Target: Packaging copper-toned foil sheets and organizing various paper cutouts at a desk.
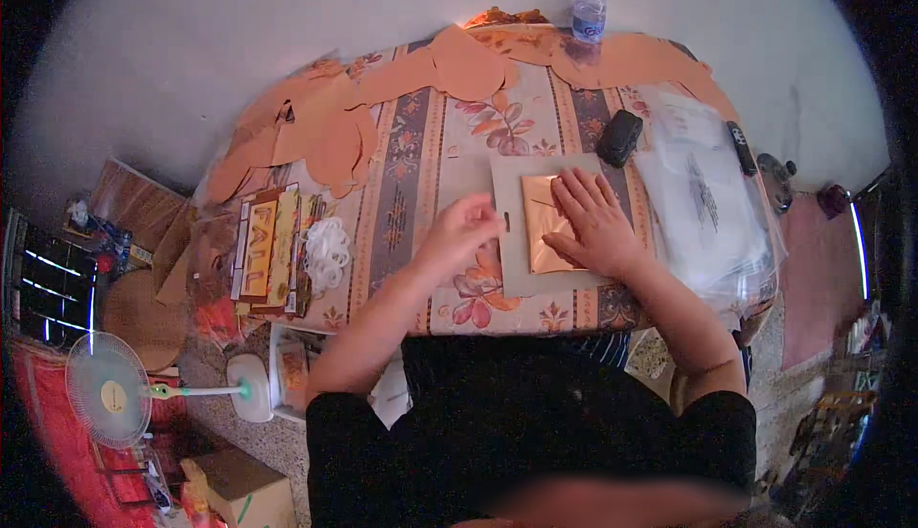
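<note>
My right hand lies flat, fingers stretched out, on a shiny copper-coloured foil packet. That packet rests on a flat grey board near the table's front edge. Just beside the board's left edge is my left hand, its fingers curled in a pinch close to a small dark slot. Whatever those fingertips hold, if anything, is too small to make out. A black case-like object sits just past the board's far right corner.
Clear plastic bags cover the table's right side, by a black remote. Printed cards and white rings lie left. Orange paper cutouts line the far edge, with a bottle. A fan stands lower left.
</note>
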The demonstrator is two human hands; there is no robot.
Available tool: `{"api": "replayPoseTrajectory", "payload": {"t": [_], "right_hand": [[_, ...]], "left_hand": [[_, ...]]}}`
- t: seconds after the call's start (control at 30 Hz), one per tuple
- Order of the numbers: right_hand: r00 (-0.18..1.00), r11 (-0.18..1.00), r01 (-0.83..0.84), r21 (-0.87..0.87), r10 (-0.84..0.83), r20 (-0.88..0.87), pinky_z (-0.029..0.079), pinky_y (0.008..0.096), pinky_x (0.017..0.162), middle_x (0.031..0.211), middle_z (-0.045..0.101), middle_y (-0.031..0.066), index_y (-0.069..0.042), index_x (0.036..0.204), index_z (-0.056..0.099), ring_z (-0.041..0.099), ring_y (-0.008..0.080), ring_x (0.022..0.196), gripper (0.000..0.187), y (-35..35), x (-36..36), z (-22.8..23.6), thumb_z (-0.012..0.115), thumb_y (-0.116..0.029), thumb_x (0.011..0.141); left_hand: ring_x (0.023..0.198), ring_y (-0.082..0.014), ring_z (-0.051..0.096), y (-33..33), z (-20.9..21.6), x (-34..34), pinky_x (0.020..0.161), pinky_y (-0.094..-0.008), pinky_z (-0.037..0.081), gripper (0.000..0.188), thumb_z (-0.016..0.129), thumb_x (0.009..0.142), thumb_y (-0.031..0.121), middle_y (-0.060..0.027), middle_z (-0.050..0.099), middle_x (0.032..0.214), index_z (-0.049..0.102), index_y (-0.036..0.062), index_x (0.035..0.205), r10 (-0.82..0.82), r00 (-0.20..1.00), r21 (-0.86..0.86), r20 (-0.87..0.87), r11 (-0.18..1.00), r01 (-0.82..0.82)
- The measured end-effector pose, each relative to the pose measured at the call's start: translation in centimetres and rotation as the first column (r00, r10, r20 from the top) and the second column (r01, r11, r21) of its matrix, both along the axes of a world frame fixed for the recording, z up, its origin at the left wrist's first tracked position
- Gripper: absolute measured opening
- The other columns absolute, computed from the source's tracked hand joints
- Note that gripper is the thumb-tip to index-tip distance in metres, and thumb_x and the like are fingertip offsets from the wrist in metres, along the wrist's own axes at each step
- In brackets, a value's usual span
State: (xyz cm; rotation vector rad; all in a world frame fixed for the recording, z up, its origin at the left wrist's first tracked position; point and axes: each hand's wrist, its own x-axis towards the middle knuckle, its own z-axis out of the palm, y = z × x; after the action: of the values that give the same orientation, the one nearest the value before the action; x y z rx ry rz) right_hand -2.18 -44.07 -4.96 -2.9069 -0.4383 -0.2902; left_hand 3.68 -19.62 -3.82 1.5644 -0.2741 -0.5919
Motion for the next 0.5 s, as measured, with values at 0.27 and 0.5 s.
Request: {"api": "replayPoseTrajectory", "payload": {"t": [0.27,0.5], "right_hand": [[1.000,0.998,-0.014,-0.060,0.015,0.020,0.013,0.0473,0.114,0.147,0.031,0.0188,0.000,0.142,0.030,0.024,0.0337,0.139,0.079,1.1,-0.1,-0.1,0.054,-0.050,0.086],[0.995,0.999,-0.030,-0.025,0.032,0.092,0.015,0.0484,0.113,0.143,0.035,0.0210,0.002,0.140,0.032,0.027,0.0349,0.137,0.077,4.0,0.9,-0.6,0.053,-0.050,0.086]], "left_hand": [[0.077,-0.0264,0.063,-1.4,0.1,-0.6,0.068,-0.0375,0.048,0.034,0.061,0.085,0.015,-0.0149,0.064,0.082,0.045,0.0001,0.111,-0.100,0.858,0.390,0.504,0.913,-0.123],[0.079,-0.0350,0.062,1.5,-0.3,0.5,0.068,-0.0447,0.048,0.028,0.060,0.084,0.018,-0.0163,0.063,0.085,0.050,0.0013,0.103,-0.069,0.856,0.478,0.512,0.851,-0.217]]}}
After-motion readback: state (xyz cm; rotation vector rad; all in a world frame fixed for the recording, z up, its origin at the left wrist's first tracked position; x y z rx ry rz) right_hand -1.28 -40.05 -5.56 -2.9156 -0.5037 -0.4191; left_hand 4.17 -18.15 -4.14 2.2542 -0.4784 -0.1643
